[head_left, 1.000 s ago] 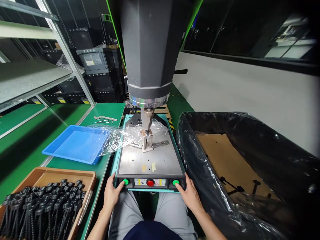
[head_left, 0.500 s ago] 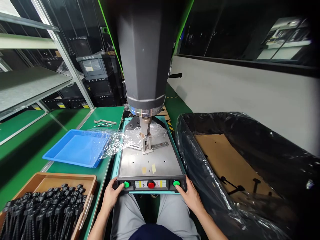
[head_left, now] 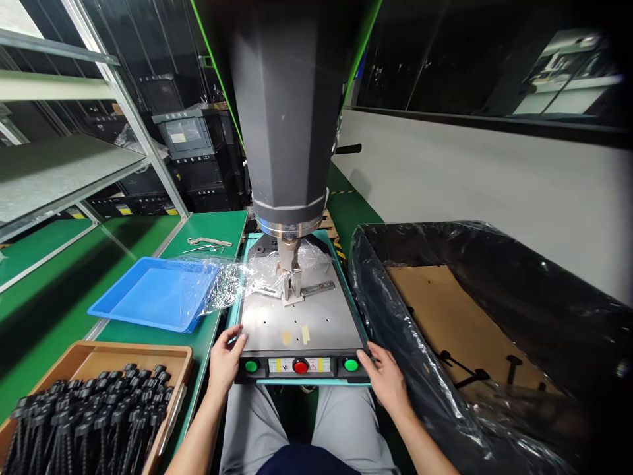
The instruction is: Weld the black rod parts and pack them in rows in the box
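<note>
In front of me stands a press machine [head_left: 281, 132] with a metal tool head [head_left: 289, 253] lowered onto a small upright fixture [head_left: 291, 287]. The fixture sits on a steel plate [head_left: 277, 323]; whether a part is inside it I cannot make out. My left hand [head_left: 226, 361] is at the plate's front left corner, empty, with its fingers loosely apart. Beside the right end of the control panel is my right hand [head_left: 386, 377], also empty and open. The panel has a left green button [head_left: 251, 365], a red button [head_left: 300, 366] and a right green button [head_left: 351, 364].
On the left bench, a tan tray [head_left: 182, 353] holds several black ribbed parts [head_left: 93, 412]. Behind it lie a blue tray [head_left: 148, 297], clear plastic film [head_left: 227, 284] and a wrench [head_left: 210, 241]. A plastic-lined bin [head_left: 395, 323] at right has cardboard and black parts inside.
Both hands have come off the green buttons. The left has risen toward the plate's corner, and the right has shifted slightly outward. The tool head sits slightly lower.
</note>
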`<state>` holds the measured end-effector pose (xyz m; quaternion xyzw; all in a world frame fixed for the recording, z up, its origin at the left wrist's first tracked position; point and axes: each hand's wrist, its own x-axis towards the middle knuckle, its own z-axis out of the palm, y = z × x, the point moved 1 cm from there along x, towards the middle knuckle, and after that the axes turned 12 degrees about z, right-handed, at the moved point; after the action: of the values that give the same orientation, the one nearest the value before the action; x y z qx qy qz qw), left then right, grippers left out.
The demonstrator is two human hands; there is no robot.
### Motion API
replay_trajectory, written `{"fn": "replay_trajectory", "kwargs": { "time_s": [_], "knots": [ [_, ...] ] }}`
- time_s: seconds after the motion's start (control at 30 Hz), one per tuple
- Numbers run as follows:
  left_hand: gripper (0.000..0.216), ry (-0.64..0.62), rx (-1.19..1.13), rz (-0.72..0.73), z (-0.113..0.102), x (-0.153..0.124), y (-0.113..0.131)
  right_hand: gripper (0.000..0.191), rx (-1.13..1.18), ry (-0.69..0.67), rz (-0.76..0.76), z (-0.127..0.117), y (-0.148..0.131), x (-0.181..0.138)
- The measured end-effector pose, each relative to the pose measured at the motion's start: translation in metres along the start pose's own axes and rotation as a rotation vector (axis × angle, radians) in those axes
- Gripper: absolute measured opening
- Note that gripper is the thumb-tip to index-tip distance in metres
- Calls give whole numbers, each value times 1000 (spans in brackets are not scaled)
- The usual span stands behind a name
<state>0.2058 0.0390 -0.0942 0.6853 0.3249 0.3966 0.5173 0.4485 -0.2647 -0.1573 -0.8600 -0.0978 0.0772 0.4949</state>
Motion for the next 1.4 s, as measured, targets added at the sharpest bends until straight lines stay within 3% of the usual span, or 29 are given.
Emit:
{"fn": "replay_trajectory", "kwargs": {
  "time_s": [0.1,0.33,0.4,0.5,0.67,0.93,1.1,1.27,1.4],
  "knots": [
    [45,-78,-113,6,24,20,18,45,82,-1,-61,5,-41,6],
    [52,-94,-444,-166,72,59,55,34,193,-392,-192,63,-135,25],
    [47,-65,-548,-264,78,65,62,33,186,-407,-229,81,-153,35],
    [38,9,-673,-313,82,69,68,37,151,-301,-283,99,-173,50],
    [32,19,-686,-272,82,71,73,48,126,-154,-379,110,-193,67],
    [28,-15,-712,-228,79,79,84,50,156,-318,-485,114,-213,91],
    [28,-33,-742,-221,79,82,93,32,107,-409,-506,109,-232,98],
    [28,-9,-756,-221,80,84,97,28,130,-387,-500,102,-246,96],
    [27,9,-762,-241,81,78,90,33,204,-336,-420,89,-227,78]
  ]
}}
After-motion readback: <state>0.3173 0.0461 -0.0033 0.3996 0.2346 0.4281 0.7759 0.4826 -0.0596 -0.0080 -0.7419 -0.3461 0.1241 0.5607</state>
